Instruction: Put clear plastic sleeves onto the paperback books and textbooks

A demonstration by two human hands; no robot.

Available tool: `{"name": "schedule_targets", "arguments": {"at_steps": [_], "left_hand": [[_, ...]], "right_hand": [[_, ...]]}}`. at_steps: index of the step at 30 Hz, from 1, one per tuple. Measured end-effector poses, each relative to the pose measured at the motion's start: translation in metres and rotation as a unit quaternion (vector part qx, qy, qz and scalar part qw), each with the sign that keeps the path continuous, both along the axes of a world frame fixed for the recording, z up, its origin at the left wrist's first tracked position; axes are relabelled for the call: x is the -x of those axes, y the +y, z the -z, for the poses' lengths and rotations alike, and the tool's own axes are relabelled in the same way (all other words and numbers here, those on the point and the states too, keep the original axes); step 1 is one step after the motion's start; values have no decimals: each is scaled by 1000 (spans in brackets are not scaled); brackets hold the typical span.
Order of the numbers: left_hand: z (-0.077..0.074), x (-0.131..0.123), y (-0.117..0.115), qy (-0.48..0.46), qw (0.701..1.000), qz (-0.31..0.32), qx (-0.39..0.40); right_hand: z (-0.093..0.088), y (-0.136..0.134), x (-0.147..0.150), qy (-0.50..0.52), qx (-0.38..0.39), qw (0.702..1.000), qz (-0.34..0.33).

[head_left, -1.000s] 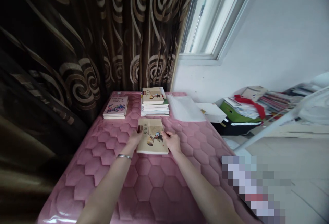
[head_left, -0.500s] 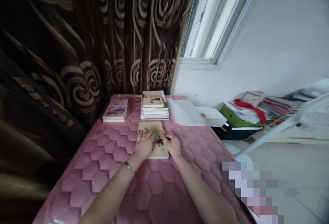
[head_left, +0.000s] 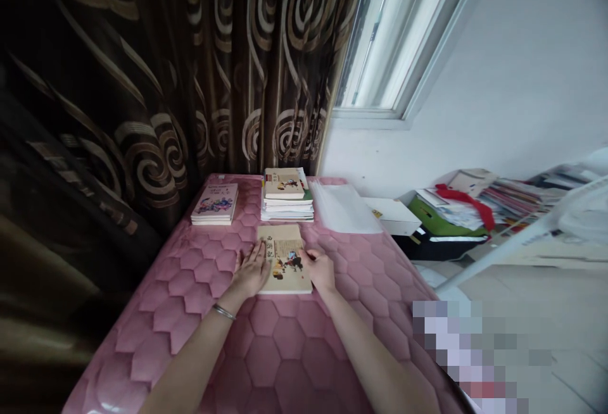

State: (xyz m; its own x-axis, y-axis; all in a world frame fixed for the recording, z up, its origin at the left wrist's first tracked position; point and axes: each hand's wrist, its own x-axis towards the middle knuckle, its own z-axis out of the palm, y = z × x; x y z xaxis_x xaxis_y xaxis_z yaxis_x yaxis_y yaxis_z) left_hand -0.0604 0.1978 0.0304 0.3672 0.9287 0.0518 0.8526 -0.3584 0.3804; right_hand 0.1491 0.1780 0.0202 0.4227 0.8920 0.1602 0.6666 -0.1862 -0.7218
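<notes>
A beige book (head_left: 286,281) with dark Chinese characters and a painted figure on its cover lies flat on the pink padded surface in front of me. My left hand (head_left: 253,273) rests along the book's left edge, palm down, fingers stretched out, with a metal bangle on the wrist. At the right edge my right hand (head_left: 320,270) has its fingers curled and pinched against the book; a small dark spot shows by the fingertips, too small to name. Just beyond lies a stack of books (head_left: 287,208) topped by a similar beige one.
A smaller pile of books (head_left: 215,204) sits at the back left. Clear plastic sheets (head_left: 349,208) lie at the back right, beside a white box (head_left: 396,216). A green and black bin (head_left: 444,227) full of papers stands past the edge. A patterned curtain (head_left: 228,72) hangs behind.
My left hand has slid left from the middle of the cover to its left edge, uncovering the printed characters. My right hand and the book have stayed in place.
</notes>
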Motion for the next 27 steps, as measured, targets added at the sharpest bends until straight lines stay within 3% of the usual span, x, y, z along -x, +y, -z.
{"name": "schedule_targets", "arguments": {"at_steps": [7,11,14,17,19,23,27], "left_hand": [[-9,5,-16,-21,997,-19,-73],[-11,17,-38,-43,981,131,-138],[-6,23,-47,-52,968,192,-150],[1,23,-46,-61,968,182,-159],[4,23,-43,-70,968,182,-159],[6,28,-42,-85,968,177,-158],[7,40,-42,-106,971,133,-168]], "right_hand": [[-15,-4,6,-141,59,988,-5],[-25,-8,8,-224,73,972,-17],[-26,-18,4,-219,-23,973,-65],[-19,-34,-3,-198,-128,956,-173],[-13,-43,-8,-169,-157,948,-219],[-1,-51,-15,-115,-172,955,-214],[3,-51,-16,-95,-175,957,-210]]}}
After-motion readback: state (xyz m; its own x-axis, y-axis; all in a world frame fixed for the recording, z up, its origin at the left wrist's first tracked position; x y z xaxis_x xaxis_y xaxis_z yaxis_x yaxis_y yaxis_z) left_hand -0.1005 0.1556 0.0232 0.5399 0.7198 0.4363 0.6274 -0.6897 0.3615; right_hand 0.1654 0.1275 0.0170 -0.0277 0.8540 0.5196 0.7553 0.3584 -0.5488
